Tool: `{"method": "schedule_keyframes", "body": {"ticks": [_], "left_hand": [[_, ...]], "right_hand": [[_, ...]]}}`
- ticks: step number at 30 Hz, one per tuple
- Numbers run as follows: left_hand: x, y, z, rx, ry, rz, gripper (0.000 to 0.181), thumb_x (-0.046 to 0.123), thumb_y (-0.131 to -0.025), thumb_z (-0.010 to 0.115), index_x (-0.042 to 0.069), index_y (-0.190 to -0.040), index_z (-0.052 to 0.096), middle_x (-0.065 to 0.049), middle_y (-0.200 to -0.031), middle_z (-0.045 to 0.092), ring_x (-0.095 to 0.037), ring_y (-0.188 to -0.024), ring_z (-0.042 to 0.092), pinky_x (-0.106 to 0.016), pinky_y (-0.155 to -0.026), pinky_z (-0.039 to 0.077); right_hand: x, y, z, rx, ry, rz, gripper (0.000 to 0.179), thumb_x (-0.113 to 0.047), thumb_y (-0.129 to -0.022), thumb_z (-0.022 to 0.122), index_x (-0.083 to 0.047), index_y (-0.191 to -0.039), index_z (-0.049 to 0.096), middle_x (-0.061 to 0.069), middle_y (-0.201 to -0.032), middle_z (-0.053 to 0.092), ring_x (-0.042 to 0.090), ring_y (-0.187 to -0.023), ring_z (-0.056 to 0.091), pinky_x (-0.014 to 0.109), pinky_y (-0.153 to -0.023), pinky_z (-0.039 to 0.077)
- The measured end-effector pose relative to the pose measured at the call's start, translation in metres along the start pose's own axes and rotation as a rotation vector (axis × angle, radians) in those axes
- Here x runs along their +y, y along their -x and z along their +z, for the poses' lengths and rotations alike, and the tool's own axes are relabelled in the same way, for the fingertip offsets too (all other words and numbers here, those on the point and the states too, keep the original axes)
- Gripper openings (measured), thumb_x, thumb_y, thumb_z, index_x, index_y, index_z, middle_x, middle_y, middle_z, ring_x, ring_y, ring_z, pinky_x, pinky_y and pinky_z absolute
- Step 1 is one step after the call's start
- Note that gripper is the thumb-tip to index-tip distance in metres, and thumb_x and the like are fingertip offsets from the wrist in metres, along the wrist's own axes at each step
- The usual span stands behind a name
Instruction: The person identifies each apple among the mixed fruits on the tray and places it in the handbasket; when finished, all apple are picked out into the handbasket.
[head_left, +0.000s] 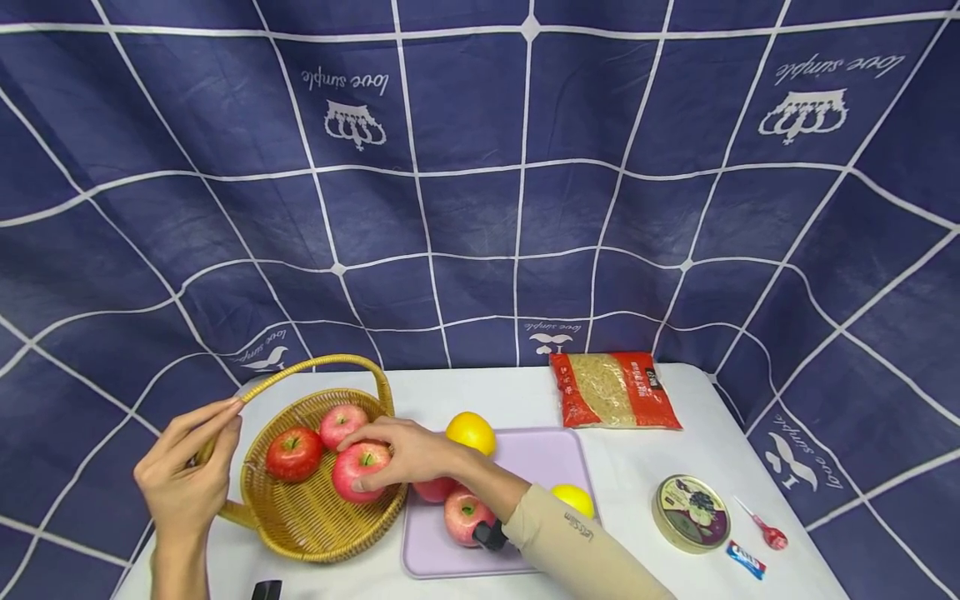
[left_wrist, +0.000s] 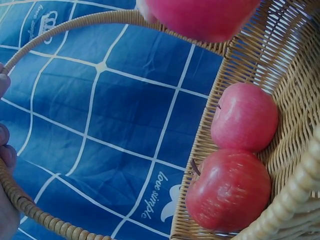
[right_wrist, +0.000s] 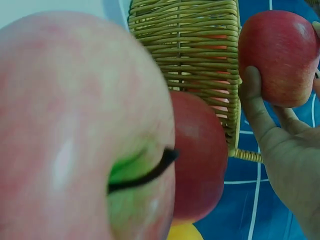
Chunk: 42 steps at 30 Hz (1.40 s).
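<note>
My left hand (head_left: 186,467) grips the handle (head_left: 315,362) of a round wicker basket (head_left: 300,529) at the left of the table. In my right hand (head_left: 416,452) is a pinkish-red apple (head_left: 361,472), held over the basket's right side between thumb and fingers. Inside the basket lie a dark red apple (head_left: 293,455) and a pink apple (head_left: 343,423), side by side in the left wrist view. The right wrist view shows the held apple (right_wrist: 280,55) just above the basket's rim, and a large pale apple (right_wrist: 75,125) close to the camera.
A lilac tray (head_left: 536,454) right of the basket bears two apples (head_left: 467,510), an orange (head_left: 471,432) and a lemon-yellow fruit (head_left: 573,500), partly behind my right forearm. Farther right are a red bag of grain (head_left: 617,390), a round tin (head_left: 691,512), a small blue packet (head_left: 746,560) and a red-ended item (head_left: 772,533).
</note>
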<state>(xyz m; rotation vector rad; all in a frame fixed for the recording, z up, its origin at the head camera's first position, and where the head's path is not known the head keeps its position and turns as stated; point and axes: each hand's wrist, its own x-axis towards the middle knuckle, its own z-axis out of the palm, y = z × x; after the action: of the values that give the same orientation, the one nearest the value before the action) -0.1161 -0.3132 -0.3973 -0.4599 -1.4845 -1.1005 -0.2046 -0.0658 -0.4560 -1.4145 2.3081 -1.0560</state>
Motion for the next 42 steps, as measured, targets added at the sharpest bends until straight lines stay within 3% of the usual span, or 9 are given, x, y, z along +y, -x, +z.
{"method": "schedule_keyframes", "body": {"ticks": [13, 22, 29, 33, 36, 42], "left_hand": [[0.0, -0.001, 0.0, -0.004, -0.012, -0.003, 0.006, -0.016, -0.077, 0.073, -0.018, -0.083, 0.072, -0.024, -0.091, 0.074, -0.011, -0.089, 0.072, -0.014, -0.084, 0.053], [0.002, -0.003, 0.0, -0.001, -0.017, -0.003, 0.006, -0.016, -0.078, 0.072, -0.018, -0.083, 0.073, -0.024, -0.091, 0.074, -0.011, -0.089, 0.072, -0.014, -0.084, 0.054], [0.001, -0.001, 0.001, -0.001, -0.009, -0.005, 0.006, -0.016, -0.078, 0.072, -0.018, -0.083, 0.073, -0.024, -0.091, 0.074, -0.011, -0.088, 0.072, -0.014, -0.084, 0.054], [0.001, -0.001, 0.003, 0.003, -0.007, -0.003, 0.006, -0.016, -0.078, 0.072, -0.018, -0.082, 0.073, -0.024, -0.09, 0.074, -0.01, -0.088, 0.072, -0.014, -0.084, 0.054], [0.001, -0.001, 0.003, 0.005, -0.006, 0.0, 0.005, -0.016, -0.077, 0.073, -0.018, -0.082, 0.073, -0.024, -0.09, 0.074, -0.01, -0.088, 0.072, -0.014, -0.084, 0.054], [0.003, -0.002, 0.003, 0.011, -0.005, 0.003, 0.005, -0.016, -0.077, 0.073, -0.019, -0.082, 0.072, -0.024, -0.09, 0.075, -0.011, -0.088, 0.072, -0.014, -0.084, 0.054]], "right_hand": [[-0.001, -0.027, 0.012, -0.031, -0.001, 0.026, 0.048, -0.047, -0.084, 0.076, -0.039, -0.129, 0.062, -0.02, -0.13, 0.055, -0.007, -0.112, 0.048, 0.01, -0.094, 0.041], [-0.005, -0.046, 0.022, -0.183, 0.064, 0.148, 0.046, -0.051, -0.084, 0.074, -0.045, -0.127, 0.059, -0.026, -0.128, 0.057, -0.005, -0.111, 0.05, 0.012, -0.095, 0.04], [-0.006, -0.053, 0.026, -0.302, 0.031, 0.219, 0.043, -0.045, -0.083, 0.079, -0.041, -0.122, 0.062, -0.022, -0.117, 0.059, -0.003, -0.1, 0.053, 0.012, -0.086, 0.045], [-0.004, -0.053, 0.031, -0.33, -0.018, 0.256, 0.043, -0.039, -0.084, 0.08, -0.036, -0.123, 0.062, -0.018, -0.11, 0.059, 0.002, -0.078, 0.062, 0.017, -0.07, 0.056], [-0.004, -0.054, 0.034, -0.343, -0.055, 0.287, 0.043, -0.036, -0.085, 0.08, -0.035, -0.124, 0.061, -0.016, -0.106, 0.059, 0.008, -0.062, 0.063, 0.022, -0.059, 0.058], [-0.006, -0.06, 0.04, -0.335, -0.114, 0.354, 0.042, -0.032, -0.085, 0.081, -0.034, -0.123, 0.061, -0.015, -0.109, 0.057, 0.011, -0.063, 0.064, 0.025, -0.058, 0.059]]}}
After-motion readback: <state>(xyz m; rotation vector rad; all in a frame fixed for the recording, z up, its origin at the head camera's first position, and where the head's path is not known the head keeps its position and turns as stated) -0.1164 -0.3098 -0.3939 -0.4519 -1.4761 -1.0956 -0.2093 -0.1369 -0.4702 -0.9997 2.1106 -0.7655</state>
